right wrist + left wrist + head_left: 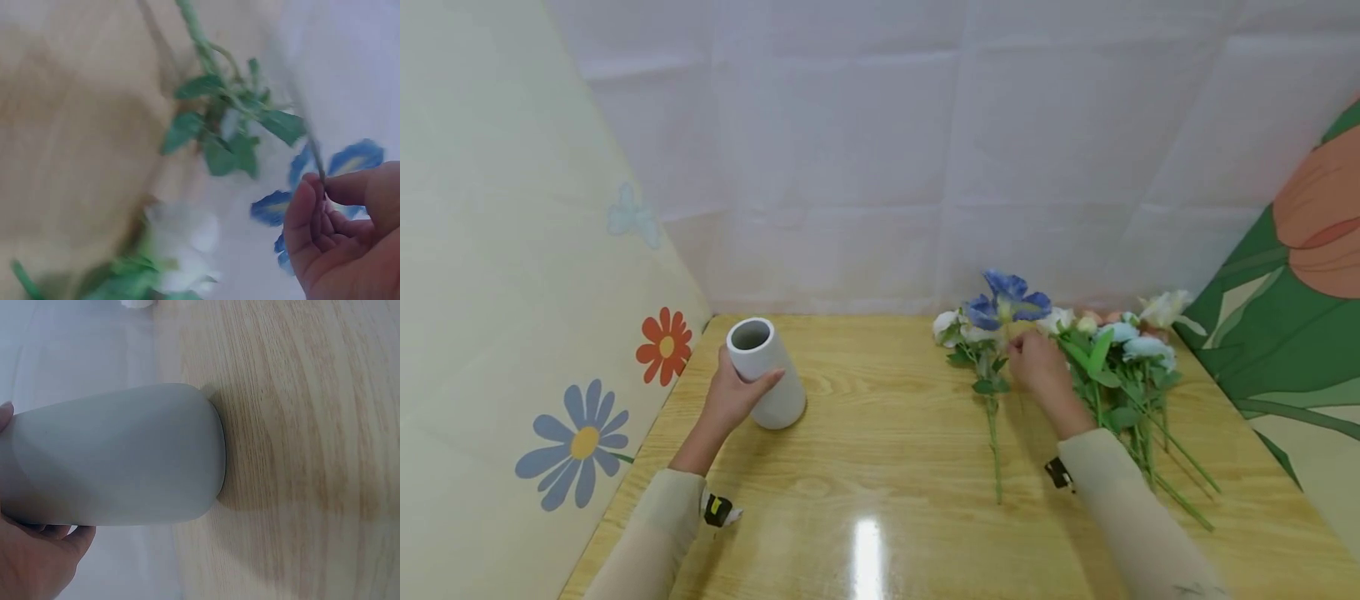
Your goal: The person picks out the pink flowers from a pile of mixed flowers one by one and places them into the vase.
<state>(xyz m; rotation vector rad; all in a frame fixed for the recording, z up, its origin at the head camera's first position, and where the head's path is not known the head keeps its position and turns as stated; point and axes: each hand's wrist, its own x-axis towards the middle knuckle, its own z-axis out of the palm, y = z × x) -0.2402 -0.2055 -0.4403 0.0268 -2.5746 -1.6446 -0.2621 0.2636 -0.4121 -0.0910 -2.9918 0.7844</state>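
Left hand [732, 396] grips vase [779, 402], right hand [1039, 364] pinches blue flower [1009, 288] by stem right of vase, other flowers [1147, 348] also right of vase

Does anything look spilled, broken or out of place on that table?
Nothing looks spilled or broken. The white vase shows no visible crack. The heaped flowers on the right lie crisscrossed, and one white-flowered stem lies apart to their left, but that seems merely untidy, not wrong.

A matte off-white cylindrical vase [783, 400] stands on the surface [887, 442]; toward its three o'clock, a blue-petalled, yellow-centred flower [1006, 302] is held aloft by its thin stem [312, 134].
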